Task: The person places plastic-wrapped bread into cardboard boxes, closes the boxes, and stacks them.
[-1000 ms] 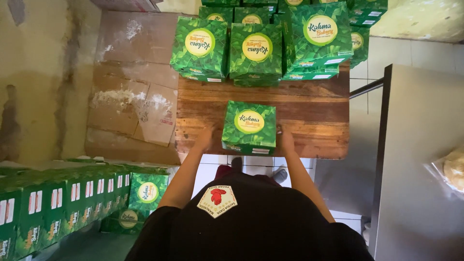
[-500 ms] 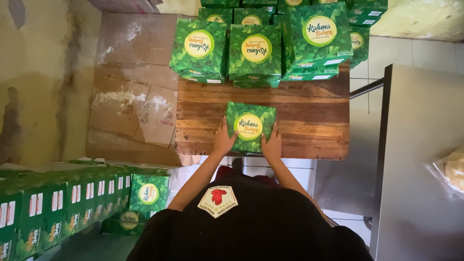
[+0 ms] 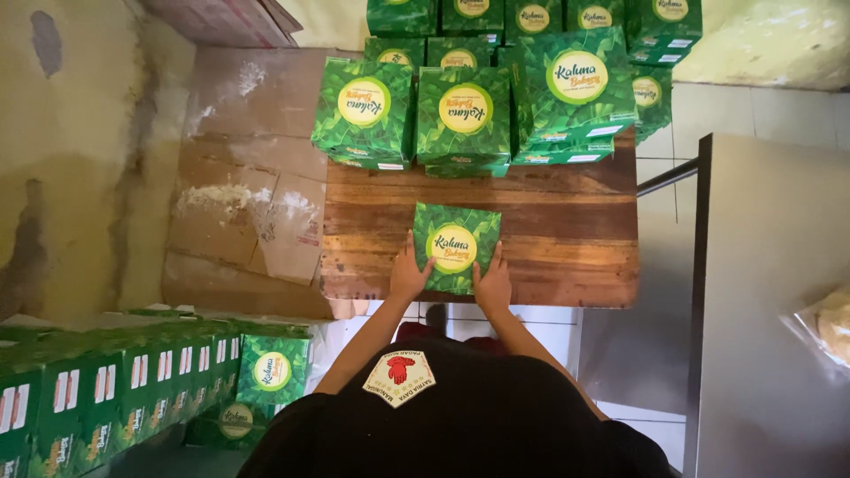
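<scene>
On the wooden tabletop [image 3: 567,257], both hands [image 3: 409,276] [image 3: 492,285] press the green box [image 3: 455,247], fingers spread over its hidden near edge.

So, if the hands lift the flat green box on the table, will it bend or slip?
The box lies flat and looks like thin printed card, so it probably flexes and is light. Its surface seems glossy, so it may slide easily on the wooden table. Both hands, left and right, press its near edge.

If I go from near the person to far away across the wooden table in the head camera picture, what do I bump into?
Left hand and right hand → green box that they touch → bare wooden table → row of green boxes at the far edge → more green boxes behind.
</scene>
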